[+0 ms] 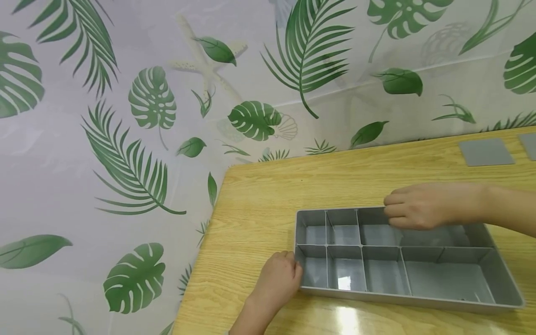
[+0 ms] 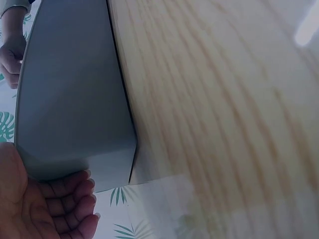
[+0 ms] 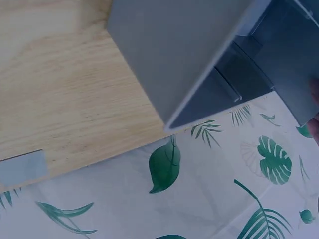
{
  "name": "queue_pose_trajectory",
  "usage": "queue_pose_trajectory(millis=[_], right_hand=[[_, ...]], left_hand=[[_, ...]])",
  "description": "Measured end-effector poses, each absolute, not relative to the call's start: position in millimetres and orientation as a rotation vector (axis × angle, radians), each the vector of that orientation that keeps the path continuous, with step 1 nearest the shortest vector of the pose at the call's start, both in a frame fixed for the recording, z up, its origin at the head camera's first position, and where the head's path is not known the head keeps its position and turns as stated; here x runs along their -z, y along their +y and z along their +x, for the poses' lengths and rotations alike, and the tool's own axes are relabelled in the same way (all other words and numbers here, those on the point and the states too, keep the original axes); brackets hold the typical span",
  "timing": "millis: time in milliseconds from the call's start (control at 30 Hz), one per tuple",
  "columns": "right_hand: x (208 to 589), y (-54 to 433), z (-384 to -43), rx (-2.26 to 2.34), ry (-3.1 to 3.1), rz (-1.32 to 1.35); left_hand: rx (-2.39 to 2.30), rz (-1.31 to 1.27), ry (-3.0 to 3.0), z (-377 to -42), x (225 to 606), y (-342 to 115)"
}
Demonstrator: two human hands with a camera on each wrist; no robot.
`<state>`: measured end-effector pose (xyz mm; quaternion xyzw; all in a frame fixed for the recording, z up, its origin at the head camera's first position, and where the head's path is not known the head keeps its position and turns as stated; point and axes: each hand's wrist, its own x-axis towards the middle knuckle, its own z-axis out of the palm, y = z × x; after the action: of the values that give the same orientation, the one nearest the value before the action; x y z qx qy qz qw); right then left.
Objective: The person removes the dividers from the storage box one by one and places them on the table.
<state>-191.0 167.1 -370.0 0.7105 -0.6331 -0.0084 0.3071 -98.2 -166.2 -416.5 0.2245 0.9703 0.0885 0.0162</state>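
Observation:
A long grey compartment box (image 1: pixel 444 304) with thin dividers lies on the table, its small cells at the left and wider spaces at the right. My left hand (image 1: pixel 278 274) grips its left end near the front corner; the left wrist view shows the fingers (image 2: pixel 75 199) bent against the end wall. Over the back row, my right hand (image 1: pixel 418 207) pinches a flat grey divider plate (image 3: pixel 294 79), which reaches down into the box. In the right wrist view only its fingertips (image 3: pixel 315 107) show, at the plate's edge.
Two loose grey plates lie near the table's back edge at the right, one whole plate (image 1: pixel 486 152) and one cut off by the frame (image 1: pixel 529 145). A leaf-patterned cloth (image 1: pixel 176 232) covers the area behind and left of the wooden table (image 1: pixel 259 204).

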Motion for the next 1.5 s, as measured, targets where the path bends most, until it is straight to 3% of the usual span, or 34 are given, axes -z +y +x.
queue_pose_trajectory(millis=[600,867,1500], right_hand=[[329,173,-189,0.033,-1.689,1.873],[306,197,-185,0.065,-1.793,1.774],[323,253,-188,0.084,-1.941,1.546]], left_hand=[[-0.246,0.678,3.016,-99,414,-162],[-0.282,0.644,3.008,-97,414,-161],[-0.252,0.649,3.022,-95,417,-163]])
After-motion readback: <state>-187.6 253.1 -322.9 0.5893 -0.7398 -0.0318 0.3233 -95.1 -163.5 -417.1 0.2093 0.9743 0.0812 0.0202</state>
